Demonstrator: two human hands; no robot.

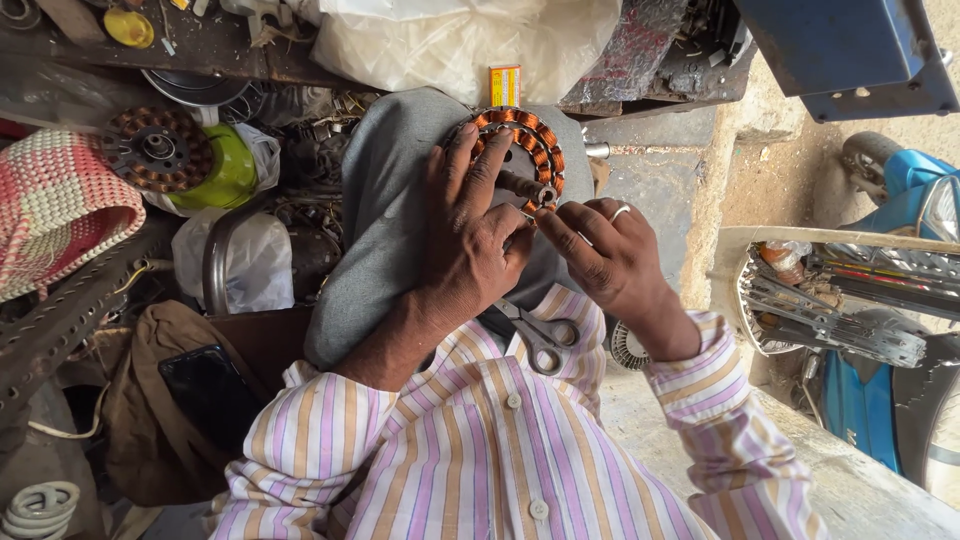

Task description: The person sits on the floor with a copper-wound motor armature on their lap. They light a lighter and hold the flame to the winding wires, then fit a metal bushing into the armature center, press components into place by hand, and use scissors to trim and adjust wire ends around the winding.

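Observation:
A round motor stator [530, 150] with copper wire coils and a centre shaft rests on my raised knee in grey trousers [385, 210]. My left hand [470, 235] lies flat over its left half and holds it there. My right hand [610, 255], with a ring on one finger, pinches at the stator's lower right edge by the coils; whether it holds a strand of wire is too fine to tell. A pair of scissors [540, 335] lies on my lap against my striped shirt.
A second copper-wound stator [157, 148] sits on a green container [225, 175] at left, beside a pink woven basket [55, 205]. A dark phone [205, 385] lies on a brown bag. Plastic bags [450, 40] lie ahead. A blue scooter [900, 300] stands at right.

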